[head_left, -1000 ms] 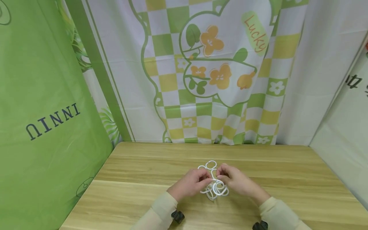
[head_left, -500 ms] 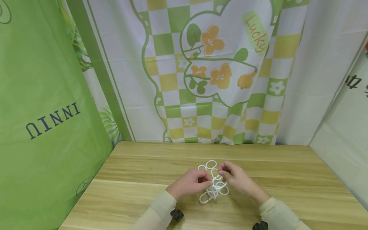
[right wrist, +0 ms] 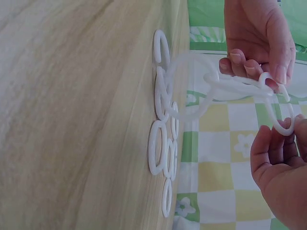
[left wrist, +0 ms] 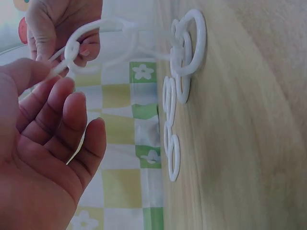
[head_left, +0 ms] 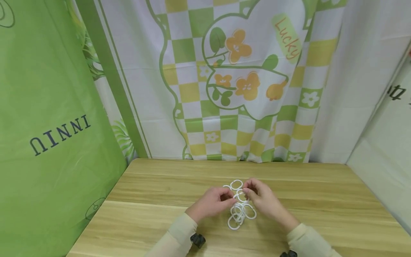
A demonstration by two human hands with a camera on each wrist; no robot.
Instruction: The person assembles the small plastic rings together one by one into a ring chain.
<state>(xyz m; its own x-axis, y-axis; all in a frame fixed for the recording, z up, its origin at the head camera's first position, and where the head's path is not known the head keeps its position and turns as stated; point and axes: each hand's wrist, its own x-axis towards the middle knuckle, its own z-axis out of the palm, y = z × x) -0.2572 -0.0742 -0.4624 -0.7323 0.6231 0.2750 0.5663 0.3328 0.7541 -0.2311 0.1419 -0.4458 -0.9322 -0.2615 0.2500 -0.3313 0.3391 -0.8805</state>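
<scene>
White rings (head_left: pixel 239 214) sit on the table (head_left: pixel 160 184) in the head view, at five o'clock, between left hand (head_left: pixel 212 202) and right hand (head_left: pixel 264 200). In the left wrist view, at ten o'clock, the left hand pinches one ring (left wrist: pixel 59 70), other fingers loosely parted; in the right wrist view, at four o'clock, the right hand also pinches a ring.

Wood-grain tabletop (head_left: pixel 321 203), white rings (right wrist: pixel 151 147) lying on it, close together.

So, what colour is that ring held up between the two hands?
The ring is plain white; the right wrist view shows it best.
</scene>
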